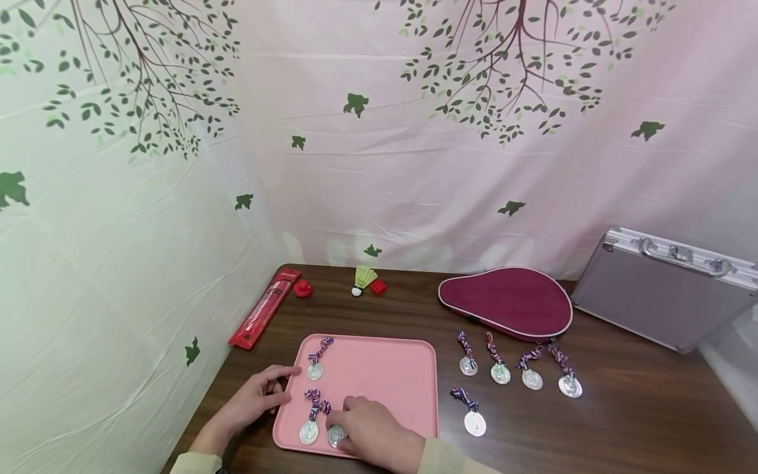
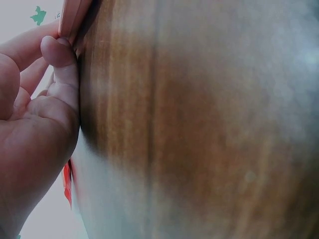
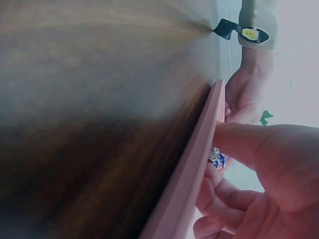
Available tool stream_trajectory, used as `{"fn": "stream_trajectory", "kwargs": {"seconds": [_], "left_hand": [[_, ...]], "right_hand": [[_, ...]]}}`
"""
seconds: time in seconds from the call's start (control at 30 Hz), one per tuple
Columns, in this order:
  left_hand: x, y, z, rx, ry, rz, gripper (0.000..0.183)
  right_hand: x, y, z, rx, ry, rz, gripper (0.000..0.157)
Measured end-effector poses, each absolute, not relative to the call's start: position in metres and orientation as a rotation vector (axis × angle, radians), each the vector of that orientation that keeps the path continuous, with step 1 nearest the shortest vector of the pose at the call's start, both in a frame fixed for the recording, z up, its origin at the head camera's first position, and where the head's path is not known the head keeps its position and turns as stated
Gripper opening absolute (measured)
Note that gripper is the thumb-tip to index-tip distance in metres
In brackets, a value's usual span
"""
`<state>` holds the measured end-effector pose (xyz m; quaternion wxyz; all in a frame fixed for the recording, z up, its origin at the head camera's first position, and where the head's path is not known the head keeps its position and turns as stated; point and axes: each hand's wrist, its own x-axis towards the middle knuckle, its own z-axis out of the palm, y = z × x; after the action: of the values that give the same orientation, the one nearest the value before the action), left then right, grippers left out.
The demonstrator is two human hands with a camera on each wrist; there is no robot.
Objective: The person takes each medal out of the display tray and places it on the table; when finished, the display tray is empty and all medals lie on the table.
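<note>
A pink tray (image 1: 385, 388) lies on the dark wooden table. On its left part are a silver medal (image 1: 316, 372) with a knotted striped ribbon at the top and another medal (image 1: 308, 432) near the front edge. My right hand (image 1: 370, 431) reaches over the tray's front edge and pinches a third medal (image 1: 336, 435) beside that one, thumb and fingers partly covering it. The knotted ribbon (image 3: 218, 158) shows past my thumb in the right wrist view. At the tray's left rim, my left hand (image 1: 257, 395) touches the edge with index finger and thumb (image 2: 57, 51).
Several more medals (image 1: 500, 374) lie right of the tray. Behind them are a maroon paddle case (image 1: 509, 299) and a silver briefcase (image 1: 663, 289). Toward the back left sit a red packet (image 1: 266, 306), a red rubber duck (image 1: 303, 288), a yellow shuttlecock (image 1: 364, 280) and a red block (image 1: 378, 286).
</note>
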<state>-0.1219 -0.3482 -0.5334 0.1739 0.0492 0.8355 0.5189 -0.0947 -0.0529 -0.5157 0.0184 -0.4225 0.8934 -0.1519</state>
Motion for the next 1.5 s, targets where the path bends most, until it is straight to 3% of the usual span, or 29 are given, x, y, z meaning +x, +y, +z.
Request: {"fn": "stream_trajectory", "kwargs": {"seconds": [0.9, 1.5], "left_hand": [[-0.123, -0.349, -0.536, 0.151, 2.368, 1.474, 0.048], [-0.122, -0.348, -0.536, 0.14, 2.37, 1.469, 0.048]], "right_hand": [[-0.102, -0.032, -0.52, -1.111, 2.447, -1.07, 0.027], [-0.119, 0.055, -0.517, -1.222, 2.276, -1.361, 0.031]]}}
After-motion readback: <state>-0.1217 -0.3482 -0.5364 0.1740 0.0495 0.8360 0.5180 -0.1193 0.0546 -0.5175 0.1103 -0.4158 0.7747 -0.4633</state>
